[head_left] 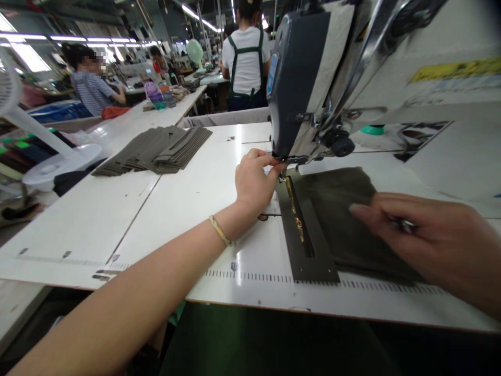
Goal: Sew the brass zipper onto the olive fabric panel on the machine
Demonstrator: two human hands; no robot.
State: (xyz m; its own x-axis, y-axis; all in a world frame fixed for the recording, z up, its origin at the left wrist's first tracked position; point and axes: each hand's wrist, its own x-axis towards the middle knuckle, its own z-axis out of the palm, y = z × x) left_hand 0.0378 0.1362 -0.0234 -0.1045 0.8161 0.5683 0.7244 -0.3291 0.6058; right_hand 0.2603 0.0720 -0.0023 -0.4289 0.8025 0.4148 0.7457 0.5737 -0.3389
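The left hand (253,180) has its fingertips pinched together right at the needle area of the sewing machine (313,78), nipping the far end of the dark olive fabric piece (340,219) where its zipper (297,219) runs under the presser foot; what exactly sits inside that pinch is hidden by the fingers. The right hand (426,240) lies mostly flat, fingers loosely extended, pressing on the fabric's near right part, with something small and shiny half-seen under the fingers that I cannot identify. The piece lies spread on the white tabletop (219,209), directly between the two grips. It looks thin, light and limp, so it would likely bunch or slide on the smooth surface unless held flat; the zipper strip, just right of the left grip, seems the stiffest line and the best place to steer from. Well beyond the left grip, a stack of similar pieces (156,151) rests farther along the tabletop.
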